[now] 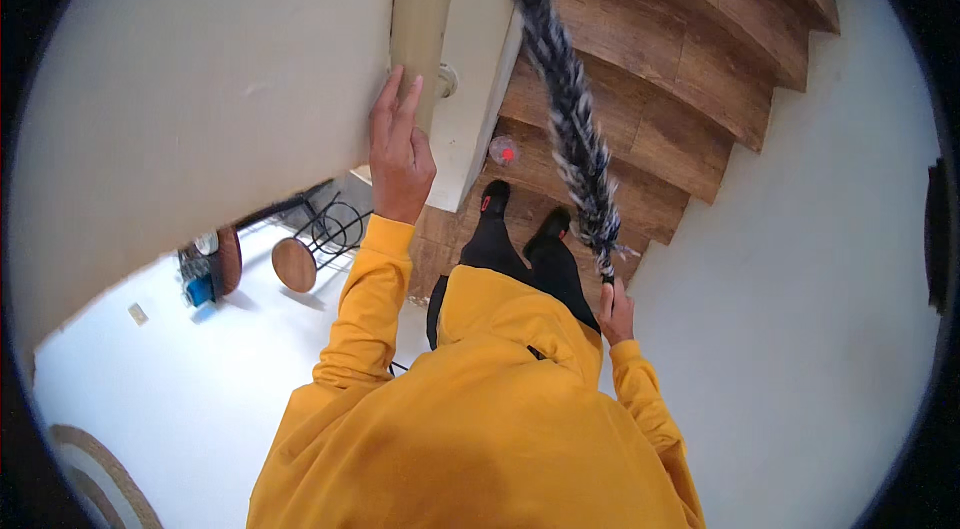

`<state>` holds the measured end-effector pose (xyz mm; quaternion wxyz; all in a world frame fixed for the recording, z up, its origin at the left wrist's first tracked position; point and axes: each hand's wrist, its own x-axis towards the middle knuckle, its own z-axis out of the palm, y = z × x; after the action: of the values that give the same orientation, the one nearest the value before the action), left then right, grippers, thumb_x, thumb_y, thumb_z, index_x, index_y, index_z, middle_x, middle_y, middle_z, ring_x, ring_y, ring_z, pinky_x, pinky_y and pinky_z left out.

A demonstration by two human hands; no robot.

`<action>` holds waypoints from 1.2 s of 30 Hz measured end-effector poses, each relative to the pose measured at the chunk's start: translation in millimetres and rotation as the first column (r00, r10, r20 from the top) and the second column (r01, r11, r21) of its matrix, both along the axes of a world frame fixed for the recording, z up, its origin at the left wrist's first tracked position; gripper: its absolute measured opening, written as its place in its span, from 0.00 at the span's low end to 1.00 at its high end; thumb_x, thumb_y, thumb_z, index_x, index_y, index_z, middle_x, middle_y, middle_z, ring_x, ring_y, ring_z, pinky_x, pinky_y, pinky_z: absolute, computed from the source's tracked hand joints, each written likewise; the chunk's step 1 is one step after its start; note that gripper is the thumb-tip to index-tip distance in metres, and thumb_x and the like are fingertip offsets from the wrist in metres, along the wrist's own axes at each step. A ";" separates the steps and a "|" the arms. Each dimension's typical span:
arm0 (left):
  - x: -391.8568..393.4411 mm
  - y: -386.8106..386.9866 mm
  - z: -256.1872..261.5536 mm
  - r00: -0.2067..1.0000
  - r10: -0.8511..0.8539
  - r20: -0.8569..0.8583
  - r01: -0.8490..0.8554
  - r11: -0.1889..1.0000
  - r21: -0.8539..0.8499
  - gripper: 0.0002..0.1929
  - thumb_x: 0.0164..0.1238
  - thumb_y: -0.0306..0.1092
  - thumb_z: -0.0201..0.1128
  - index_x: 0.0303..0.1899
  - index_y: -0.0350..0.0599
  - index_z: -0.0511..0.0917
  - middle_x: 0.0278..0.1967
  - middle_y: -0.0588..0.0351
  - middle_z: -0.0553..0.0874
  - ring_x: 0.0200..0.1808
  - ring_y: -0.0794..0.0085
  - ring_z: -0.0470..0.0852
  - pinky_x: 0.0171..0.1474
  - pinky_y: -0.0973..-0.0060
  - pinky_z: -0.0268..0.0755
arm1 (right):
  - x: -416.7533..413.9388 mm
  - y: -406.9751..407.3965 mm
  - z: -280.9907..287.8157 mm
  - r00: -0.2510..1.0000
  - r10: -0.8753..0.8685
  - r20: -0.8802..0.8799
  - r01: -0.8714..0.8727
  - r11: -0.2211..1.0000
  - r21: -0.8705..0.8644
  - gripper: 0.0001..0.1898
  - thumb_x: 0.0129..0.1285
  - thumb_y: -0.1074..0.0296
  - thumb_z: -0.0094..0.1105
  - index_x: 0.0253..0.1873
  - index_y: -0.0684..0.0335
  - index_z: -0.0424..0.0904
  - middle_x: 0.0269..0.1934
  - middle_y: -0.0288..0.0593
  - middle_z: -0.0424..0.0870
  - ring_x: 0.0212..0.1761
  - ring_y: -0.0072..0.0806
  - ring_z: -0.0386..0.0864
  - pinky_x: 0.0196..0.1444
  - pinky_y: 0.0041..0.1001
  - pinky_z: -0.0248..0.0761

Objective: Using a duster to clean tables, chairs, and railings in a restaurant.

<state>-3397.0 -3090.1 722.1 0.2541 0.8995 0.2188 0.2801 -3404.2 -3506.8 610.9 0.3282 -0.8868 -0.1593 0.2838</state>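
In my right hand point(617, 315) is the short dark handle of a fluffy duster point(574, 108) with shaggy black and grey fibres. The duster slants up and away from me, over the wooden stairs point(622, 108), its tip beside a cream post point(487, 41). My left hand point(400, 154) is raised at the edge of a broad cream wall or panel point(225, 78). Its fingers are spread and hold nothing; the fingertips appear to rest on that edge.
A clear plastic bottle with a red cap point(504, 151) stands on the step by my shoes point(495, 199). The stairs curve along a white wall point(795, 289). Below the panel at left are a stool with a round wooden seat point(294, 265) and a blue object point(199, 290).
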 end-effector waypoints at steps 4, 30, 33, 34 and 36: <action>-24.5 -22.6 -17.4 0.995 0.075 -0.073 -0.073 0.997 0.019 0.27 0.59 0.16 0.47 0.62 0.45 0.70 0.63 0.46 0.70 0.64 0.53 0.68 0.65 0.65 0.61 | 10.3 -52.2 -6.8 0.986 0.166 -0.016 -0.167 0.984 -0.057 0.10 0.72 0.62 0.42 0.42 0.63 0.68 0.22 0.57 0.73 0.26 0.59 0.73 0.26 0.46 0.61; -115.0 -135.2 -84.3 0.888 0.443 -0.121 -0.458 0.870 -0.183 0.24 0.60 0.20 0.49 0.60 0.40 0.69 0.60 0.42 0.71 0.62 0.50 0.68 0.66 0.64 0.59 | 126.4 -75.7 -33.9 0.655 0.745 -0.121 -0.754 0.654 -0.057 0.13 0.72 0.59 0.45 0.45 0.65 0.67 0.28 0.65 0.76 0.30 0.64 0.72 0.30 0.50 0.63; -107.7 -146.2 -78.3 0.898 0.436 -0.061 -0.437 0.867 -0.238 0.23 0.60 0.20 0.49 0.60 0.40 0.70 0.60 0.42 0.71 0.62 0.48 0.69 0.65 0.64 0.60 | 117.4 -51.1 -19.2 0.576 0.800 -0.166 -0.817 0.570 -0.087 0.14 0.72 0.58 0.44 0.46 0.65 0.68 0.31 0.66 0.76 0.32 0.64 0.72 0.34 0.52 0.64; -106.8 -147.1 -78.4 0.885 0.459 -0.080 -0.465 0.860 -0.209 0.23 0.60 0.21 0.50 0.59 0.40 0.70 0.60 0.41 0.71 0.62 0.47 0.69 0.65 0.63 0.61 | 113.9 -37.8 -13.2 0.583 0.794 -0.175 -0.812 0.574 -0.100 0.15 0.72 0.56 0.44 0.46 0.64 0.68 0.33 0.66 0.77 0.33 0.65 0.72 0.35 0.53 0.64; -105.5 -147.5 -74.2 0.877 0.475 -0.068 -0.476 0.843 -0.251 0.23 0.60 0.21 0.51 0.59 0.40 0.70 0.60 0.41 0.71 0.62 0.47 0.68 0.65 0.63 0.61 | 110.4 -15.5 -19.4 0.610 0.785 -0.106 -0.792 0.596 -0.133 0.16 0.72 0.54 0.43 0.47 0.64 0.68 0.34 0.67 0.77 0.35 0.66 0.72 0.36 0.53 0.64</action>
<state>-3502.5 -3237.5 647.9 0.2921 0.7765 0.4698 0.3018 -3293.7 -3522.3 591.5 0.0967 -0.7441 -0.5040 0.4277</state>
